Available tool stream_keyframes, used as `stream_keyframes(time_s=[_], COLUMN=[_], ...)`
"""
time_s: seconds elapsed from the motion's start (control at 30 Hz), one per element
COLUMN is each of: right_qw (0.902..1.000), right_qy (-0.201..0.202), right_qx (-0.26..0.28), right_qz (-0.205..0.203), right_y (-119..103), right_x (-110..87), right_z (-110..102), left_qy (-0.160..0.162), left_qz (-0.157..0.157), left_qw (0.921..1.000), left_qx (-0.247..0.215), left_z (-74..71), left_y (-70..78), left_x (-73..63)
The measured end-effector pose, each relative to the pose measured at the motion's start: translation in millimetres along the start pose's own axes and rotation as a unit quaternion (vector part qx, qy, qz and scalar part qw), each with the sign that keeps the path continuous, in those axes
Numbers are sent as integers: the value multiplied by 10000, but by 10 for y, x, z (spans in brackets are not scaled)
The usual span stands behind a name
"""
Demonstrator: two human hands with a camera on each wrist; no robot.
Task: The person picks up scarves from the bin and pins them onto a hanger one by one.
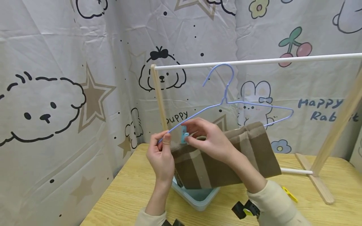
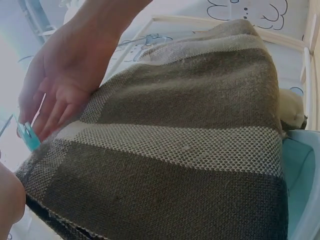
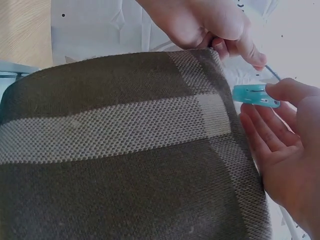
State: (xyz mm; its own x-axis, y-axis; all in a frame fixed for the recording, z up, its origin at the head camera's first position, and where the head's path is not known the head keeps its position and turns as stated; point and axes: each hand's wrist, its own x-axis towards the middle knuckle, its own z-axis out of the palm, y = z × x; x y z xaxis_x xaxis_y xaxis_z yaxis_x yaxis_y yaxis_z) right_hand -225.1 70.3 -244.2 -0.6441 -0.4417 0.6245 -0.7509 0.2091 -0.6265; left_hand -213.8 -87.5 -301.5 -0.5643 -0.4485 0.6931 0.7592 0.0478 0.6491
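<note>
A blue wire hanger point(image 1: 225, 94) carries a folded brown cloth point(image 1: 223, 177) with pale stripes, draped over its lower part. My left hand point(image 1: 160, 153) grips the hanger's left end beside the cloth's edge; in the right wrist view the left hand point(image 3: 217, 22) is at the cloth's far corner. Between thumb and fingers, my right hand point(image 1: 213, 141) pinches a teal clothespin point(image 1: 184, 135). That clothespin point(image 3: 250, 94) stands at the cloth's top edge in the right wrist view; whether it bites the cloth is unclear. The hook overlaps the rack's bar; whether it rests there I cannot tell.
A rack with a white bar point(image 1: 186, 66) and wooden posts point(image 1: 160, 97) stands behind the hanger. Below the cloth, a pale blue basin point(image 1: 201, 205) sits on the wooden table point(image 1: 127, 185). A yellow clothespin point(image 1: 289, 194) lies to the right. Printed curtains point(image 1: 51, 62) surround the table.
</note>
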Motion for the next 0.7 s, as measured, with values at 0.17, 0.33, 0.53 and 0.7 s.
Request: stream_keyframes(time_s=[0.17,0.33,0.53,0.7], right_qw=[9998,9993,9995,9996], right_qy=[-198,-272,-57,62], right_qx=[96,117,-90,-165], right_qz=[32,230,313,212], right_y=[-22,-62,-131,-115], right_x=[32,43,49,51], right_z=[55,109,163,218], left_qy=[-72,-213,-235,-285], left_qz=[189,269,273,236], left_qw=[9998,9991,9990,9989], left_qx=[-89,-254,-248,-297], left_z=[1,17,15,12], left_y=[37,47,38,17], left_x=[-1,-16,-18,-18])
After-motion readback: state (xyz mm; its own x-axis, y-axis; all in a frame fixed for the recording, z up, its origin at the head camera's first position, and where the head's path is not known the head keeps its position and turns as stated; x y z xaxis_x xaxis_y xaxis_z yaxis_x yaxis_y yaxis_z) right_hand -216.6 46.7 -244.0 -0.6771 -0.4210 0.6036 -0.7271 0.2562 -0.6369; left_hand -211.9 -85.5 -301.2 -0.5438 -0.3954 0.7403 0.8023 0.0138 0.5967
